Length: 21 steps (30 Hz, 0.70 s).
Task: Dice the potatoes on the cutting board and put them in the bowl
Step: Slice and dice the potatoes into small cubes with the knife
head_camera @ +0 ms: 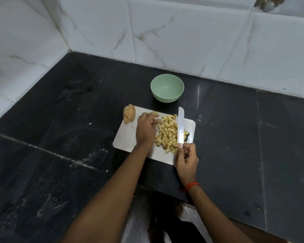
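Right hand: curling round the handle of the knife, blade pointing away along the pile's right edge.
Left hand: resting on the cutting board, fingers loosely bent, touching the pile's left edge.
Diced potatoes: lying heaped on the board between both hands.
Sliced potato: sitting at the board's far left corner.
Bowl: standing on the dark counter just beyond the board.
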Motion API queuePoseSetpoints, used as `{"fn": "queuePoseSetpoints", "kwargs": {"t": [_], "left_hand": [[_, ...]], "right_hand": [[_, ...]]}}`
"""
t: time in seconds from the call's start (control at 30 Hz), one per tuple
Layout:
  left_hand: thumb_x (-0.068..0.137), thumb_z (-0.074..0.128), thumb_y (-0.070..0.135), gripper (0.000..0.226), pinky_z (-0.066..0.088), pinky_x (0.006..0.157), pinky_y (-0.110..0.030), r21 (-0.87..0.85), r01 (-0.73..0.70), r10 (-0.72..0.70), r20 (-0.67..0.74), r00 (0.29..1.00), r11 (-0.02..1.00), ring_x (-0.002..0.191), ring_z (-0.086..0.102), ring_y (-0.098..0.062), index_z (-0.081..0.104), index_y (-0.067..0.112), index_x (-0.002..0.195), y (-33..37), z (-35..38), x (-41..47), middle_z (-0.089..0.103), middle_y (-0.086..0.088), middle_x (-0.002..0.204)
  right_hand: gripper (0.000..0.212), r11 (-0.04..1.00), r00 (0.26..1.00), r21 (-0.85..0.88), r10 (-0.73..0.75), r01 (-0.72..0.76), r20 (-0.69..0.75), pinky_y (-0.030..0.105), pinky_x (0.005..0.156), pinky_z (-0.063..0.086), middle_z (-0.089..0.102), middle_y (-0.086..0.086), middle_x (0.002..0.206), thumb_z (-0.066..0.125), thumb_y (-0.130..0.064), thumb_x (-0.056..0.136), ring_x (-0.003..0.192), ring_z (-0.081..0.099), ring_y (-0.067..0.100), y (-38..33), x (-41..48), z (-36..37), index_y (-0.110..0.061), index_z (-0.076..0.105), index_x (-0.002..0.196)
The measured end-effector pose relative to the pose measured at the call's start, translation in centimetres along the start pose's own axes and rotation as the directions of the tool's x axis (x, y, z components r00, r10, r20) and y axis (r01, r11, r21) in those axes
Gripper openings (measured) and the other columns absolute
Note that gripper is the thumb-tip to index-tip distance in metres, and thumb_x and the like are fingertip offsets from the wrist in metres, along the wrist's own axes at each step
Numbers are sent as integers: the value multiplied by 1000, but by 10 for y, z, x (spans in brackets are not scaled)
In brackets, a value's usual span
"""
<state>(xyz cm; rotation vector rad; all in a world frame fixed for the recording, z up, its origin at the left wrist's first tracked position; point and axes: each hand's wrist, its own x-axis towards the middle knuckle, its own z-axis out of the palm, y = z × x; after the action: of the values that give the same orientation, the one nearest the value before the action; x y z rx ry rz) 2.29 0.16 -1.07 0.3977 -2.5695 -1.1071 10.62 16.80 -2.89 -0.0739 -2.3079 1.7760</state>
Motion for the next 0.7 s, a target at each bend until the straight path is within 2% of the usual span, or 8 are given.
{"fn": "queuePoseSetpoints", "kwargs": {"t": [0.1,0.2,0.3,0.43,0.5,0.6,0.7], "left_hand": [[97,67,26,25,45,89,-26,93,-29,30,-8,1000,995,114,51,-14,69,19,121,-2,-13,22,58,0,120],[98,65,19,28,48,96,-32,290,-70,34,127,991,954,116,56,-20,69,15,125,-10,-18,50,60,-5,124],[99,61,16,23,52,93,-33,453,-160,34,272,962,877,106,62,-21,72,14,119,-12,-19,68,64,-7,119],[100,58,17,22,53,92,-33,509,-224,49,333,942,831,108,63,-22,69,11,118,-10,-17,78,63,-10,123],[101,57,16,22,53,91,-33,521,-212,36,327,944,827,109,63,-22,70,9,117,-9,-18,79,62,-11,124],[101,56,14,22,51,85,-31,488,-131,22,221,975,863,103,62,-22,71,10,116,-5,-30,70,62,-9,120],[100,58,14,22,52,94,-38,397,-85,50,99,994,914,112,57,-24,70,10,117,-4,-55,39,59,-9,122]], "right_hand": [[19,1000,1000,0,-6,6,12,46,51,44,55,12,66,53,-31,99,58,51,31,-1,-1,1,-16,50,88],[18,1000,1000,-15,-11,12,25,46,51,45,55,10,67,53,-27,99,59,52,28,-1,-1,1,-13,50,88],[16,999,999,-30,-13,14,40,47,51,45,57,9,70,54,-23,100,60,53,28,-1,-2,1,-13,50,89],[13,999,999,-41,-20,22,47,46,49,43,57,5,68,56,-15,101,58,52,27,-3,-3,1,-12,51,89],[13,999,998,-41,-12,15,55,46,49,44,56,5,68,56,-17,101,58,52,26,-3,-3,1,-14,50,89],[13,999,998,-39,-11,13,62,47,50,47,59,3,70,55,-21,101,61,55,26,-2,-2,0,-17,50,89],[13,998,997,-56,-11,15,71,46,50,46,58,-1,71,55,-25,101,61,55,24,-3,-2,0,-22,50,89]]}}
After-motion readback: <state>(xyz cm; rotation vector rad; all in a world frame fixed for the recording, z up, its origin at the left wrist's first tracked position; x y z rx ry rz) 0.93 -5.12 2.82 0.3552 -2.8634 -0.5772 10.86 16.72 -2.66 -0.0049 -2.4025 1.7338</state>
